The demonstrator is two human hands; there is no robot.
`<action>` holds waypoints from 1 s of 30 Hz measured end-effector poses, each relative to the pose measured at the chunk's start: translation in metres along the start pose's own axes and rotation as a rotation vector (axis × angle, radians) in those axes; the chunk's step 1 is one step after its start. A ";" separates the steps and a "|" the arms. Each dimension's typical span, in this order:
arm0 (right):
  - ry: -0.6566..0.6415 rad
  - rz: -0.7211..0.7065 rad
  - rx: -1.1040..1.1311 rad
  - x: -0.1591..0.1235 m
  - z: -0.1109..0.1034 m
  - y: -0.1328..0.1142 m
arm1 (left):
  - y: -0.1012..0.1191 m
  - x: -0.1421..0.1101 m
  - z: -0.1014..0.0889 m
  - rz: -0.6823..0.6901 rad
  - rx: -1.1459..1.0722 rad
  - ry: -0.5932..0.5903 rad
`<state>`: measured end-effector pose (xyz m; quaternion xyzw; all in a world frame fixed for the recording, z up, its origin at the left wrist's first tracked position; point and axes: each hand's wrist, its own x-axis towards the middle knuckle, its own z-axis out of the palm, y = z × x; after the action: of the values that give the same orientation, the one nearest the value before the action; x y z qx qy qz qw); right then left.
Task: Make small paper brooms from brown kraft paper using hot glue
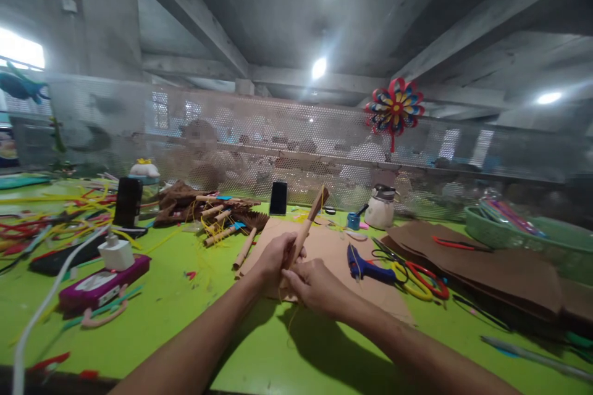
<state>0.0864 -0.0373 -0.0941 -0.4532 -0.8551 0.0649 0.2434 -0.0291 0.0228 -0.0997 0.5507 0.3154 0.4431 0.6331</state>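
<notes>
A rolled brown paper tube (pixel 302 236) with a darker, pleated paper end (pixel 319 202) leans up and away in front of me. My left hand (pixel 277 259) is closed around its shaft. At the tube's lower end, my right hand (pixel 312 284) is closed with thumb and fingers pressed together. A thin yellow strand (pixel 290 320) hangs below the hands; whether the right fingers also pinch it I cannot tell. Light brown paper sheets (pixel 370 293) lie under and behind the hands. Several similar paper rolls (pixel 221 236) with yellow strands are piled to the left.
A blue glue gun (pixel 370 266), scissors (pixel 419 281) and brown paper stacks (pixel 482 259) are on the right, beside a green basket (pixel 482 225). A purple power strip (pixel 104 287) with a white charger (pixel 115 253) sits left. A perforated screen (pixel 259 136) stands behind the table.
</notes>
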 end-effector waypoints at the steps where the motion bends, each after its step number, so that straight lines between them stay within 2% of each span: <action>1: -0.026 -0.012 -0.022 -0.002 0.002 -0.001 | 0.000 0.000 0.000 -0.005 -0.019 -0.002; 7: -0.151 -0.019 -0.208 -0.005 0.005 -0.013 | 0.002 -0.003 0.005 -0.063 -0.059 -0.030; 12: -0.215 -0.062 -0.317 -0.001 0.007 -0.011 | -0.001 -0.006 0.006 -0.004 0.112 -0.107; 14: -0.231 -0.067 -0.330 -0.003 0.006 -0.014 | -0.003 -0.005 0.004 -0.003 0.103 -0.113; 17: -0.235 -0.068 -0.315 -0.013 -0.005 -0.021 | -0.005 -0.003 0.000 -0.019 -0.024 -0.138; 20: -0.207 -0.111 -0.229 -0.023 -0.031 -0.020 | -0.004 -0.002 -0.003 -0.022 -0.097 -0.163; 22: -0.134 -0.150 -0.090 -0.021 -0.055 -0.007 | -0.003 -0.003 -0.003 -0.019 -0.094 -0.158; 23: -0.007 -0.102 -0.016 -0.016 -0.067 0.005 | -0.001 -0.003 -0.003 -0.020 -0.093 -0.159; 25: 0.351 0.007 0.091 -0.001 -0.087 0.034 | 0.001 -0.005 0.000 -0.029 -0.113 -0.177; 26: 0.485 0.043 0.141 0.008 -0.094 0.050 | 0.003 -0.006 0.001 -0.035 -0.137 -0.200; 28: 0.589 0.118 0.209 0.026 -0.101 0.080 | 0.005 -0.008 0.004 -0.042 -0.196 -0.257; 30: 0.595 0.232 0.356 0.037 -0.096 0.099 | 0.007 -0.009 0.006 -0.051 -0.234 -0.297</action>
<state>0.1881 0.0396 -0.0296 -0.4969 -0.6651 0.1054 0.5474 -0.0294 0.0123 -0.0925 0.5247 0.1784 0.3744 0.7434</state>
